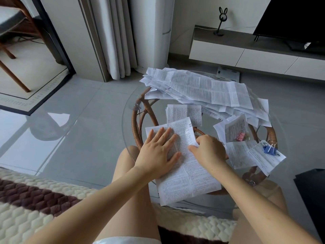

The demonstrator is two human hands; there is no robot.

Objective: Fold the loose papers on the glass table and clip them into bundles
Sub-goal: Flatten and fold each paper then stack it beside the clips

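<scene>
Printed sheet (190,176), near side of glass table (125,124): left hand (158,148) flat, fingers spread, pinning it steady; right hand (209,152) curled, pinching its right edge, apparently to fold; loose pile (202,88) behind, blue clip (269,149) waiting alongside.

This is looking like a home living room. A dark TV (295,20) is standing on a low white cabinet (246,55) against the wall, with a rabbit-eared ornament (222,22) sitting beside it. Pale curtains (116,36) are hanging to the grey tiled floor (84,106). A wooden chair (14,32) is showing at the far left, and a quilted throw (26,199) is lying by a round glass surface (126,120) resting on a rattan base (137,124).
</scene>
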